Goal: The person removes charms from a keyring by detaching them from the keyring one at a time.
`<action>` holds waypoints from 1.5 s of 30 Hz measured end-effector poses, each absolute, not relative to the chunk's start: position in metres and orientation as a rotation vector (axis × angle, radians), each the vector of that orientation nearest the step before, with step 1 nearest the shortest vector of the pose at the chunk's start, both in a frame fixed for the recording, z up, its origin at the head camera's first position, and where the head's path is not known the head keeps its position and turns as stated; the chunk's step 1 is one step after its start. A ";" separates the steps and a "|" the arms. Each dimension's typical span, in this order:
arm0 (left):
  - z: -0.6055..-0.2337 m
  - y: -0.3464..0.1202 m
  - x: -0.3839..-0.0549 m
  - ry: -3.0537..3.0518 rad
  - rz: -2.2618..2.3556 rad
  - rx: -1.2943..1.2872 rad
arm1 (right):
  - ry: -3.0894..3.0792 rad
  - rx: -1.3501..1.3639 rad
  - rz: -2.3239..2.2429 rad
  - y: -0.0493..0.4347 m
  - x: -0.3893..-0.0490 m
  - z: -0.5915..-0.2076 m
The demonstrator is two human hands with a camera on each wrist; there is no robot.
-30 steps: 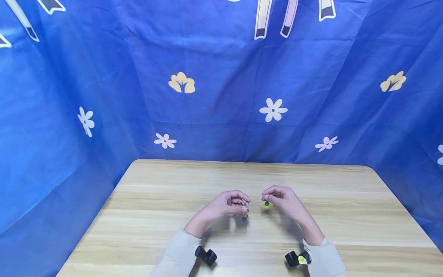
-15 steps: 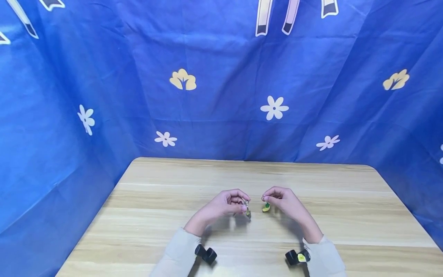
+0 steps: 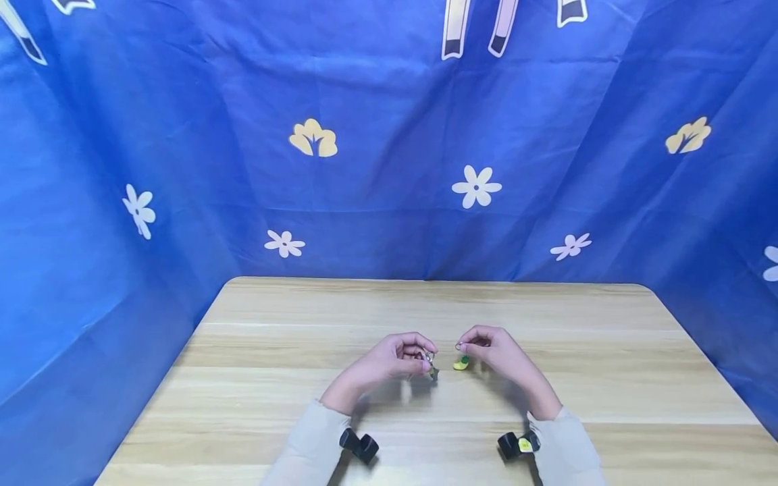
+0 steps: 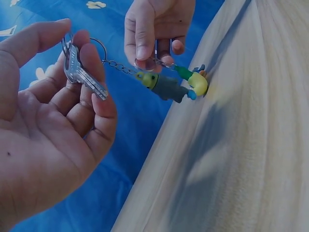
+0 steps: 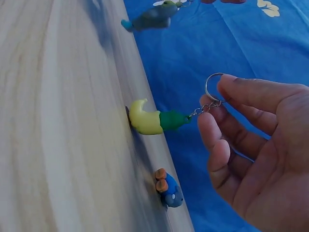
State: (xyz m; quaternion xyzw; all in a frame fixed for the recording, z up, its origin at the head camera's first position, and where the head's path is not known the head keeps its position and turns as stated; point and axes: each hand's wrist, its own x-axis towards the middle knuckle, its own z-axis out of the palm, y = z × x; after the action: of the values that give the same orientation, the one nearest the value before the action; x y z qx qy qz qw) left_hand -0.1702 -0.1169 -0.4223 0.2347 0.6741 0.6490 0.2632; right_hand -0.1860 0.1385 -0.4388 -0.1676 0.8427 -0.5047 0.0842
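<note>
My left hand point(image 3: 385, 361) pinches a key ring point(image 4: 103, 46) between thumb and fingertips; silver keys point(image 4: 83, 75) hang at its palm. From that ring a short chain leads to a grey figure charm point(image 4: 166, 88) with a yellow-green head and a light blue tip. Opposite, my right hand point(image 3: 501, 352) pinches a thin metal ring point(image 5: 207, 89). A yellow charm with a green top point(image 5: 147, 121) dangles from this ring by a chain, close over the wooden table. The two hands face each other, a small gap apart.
A small blue figure with orange feet point(image 5: 169, 188) sits near the right hand, hidden behind it in the head view. The wooden table point(image 3: 292, 405) ends at a blue patterned cloth point(image 3: 377, 169). Black wrist cameras point(image 3: 358, 445) are strapped over both sleeves.
The yellow and green charm has dropped fully into view below my right fingertips. The grey charm sways under my left hand. Both hands keep nearly the same places and grips.
</note>
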 end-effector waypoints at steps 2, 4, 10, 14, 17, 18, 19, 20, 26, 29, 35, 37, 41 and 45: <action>-0.423 -0.118 -0.171 1.833 1.743 0.639 | 2.514 -0.506 -1.510 0.136 -0.190 -0.439; -0.423 -0.120 -0.172 1.843 1.724 0.632 | 2.518 -0.498 -1.499 0.134 -0.193 -0.439; -0.420 -0.119 -0.171 1.831 1.680 0.614 | 2.566 -0.451 -1.434 0.129 -0.205 -0.436; -0.419 -0.118 -0.171 1.811 1.669 0.622 | 2.565 -0.437 -1.427 0.129 -0.211 -0.431; -0.419 -0.118 -0.171 1.808 1.655 0.624 | 2.581 -0.450 -1.405 0.130 -0.215 -0.429; -0.419 -0.119 -0.172 1.808 1.654 0.623 | 2.592 -0.459 -1.393 0.130 -0.217 -0.428; -0.419 -0.119 -0.172 1.810 1.653 0.622 | 2.603 -0.461 -1.381 0.129 -0.218 -0.428; -0.419 -0.119 -0.172 1.810 1.655 0.625 | 2.615 -0.460 -1.368 0.129 -0.220 -0.428; -0.416 -0.121 -0.173 1.817 1.669 0.632 | 2.654 -0.453 -1.305 0.127 -0.226 -0.424; -0.415 -0.121 -0.173 1.832 1.664 0.628 | 2.679 -0.462 -1.278 0.126 -0.229 -0.423; -0.418 -0.123 -0.175 1.845 1.667 0.630 | 2.698 -0.445 -1.282 0.124 -0.237 -0.426; -0.418 -0.124 -0.176 1.845 1.666 0.631 | 2.697 -0.432 -1.288 0.125 -0.239 -0.428; -0.418 -0.124 -0.175 1.856 1.649 0.621 | 2.682 -0.417 -1.291 0.126 -0.241 -0.437; -0.418 -0.125 -0.176 1.893 1.628 0.628 | 2.679 -0.398 -1.277 0.127 -0.243 -0.443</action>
State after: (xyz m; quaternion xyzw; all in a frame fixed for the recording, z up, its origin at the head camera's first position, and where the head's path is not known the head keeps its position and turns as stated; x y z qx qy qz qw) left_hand -0.1757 -0.1250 -0.4181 0.2342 0.7059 0.6071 0.2798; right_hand -0.2430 0.1266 -0.4429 -0.1324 0.8922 -0.4254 0.0738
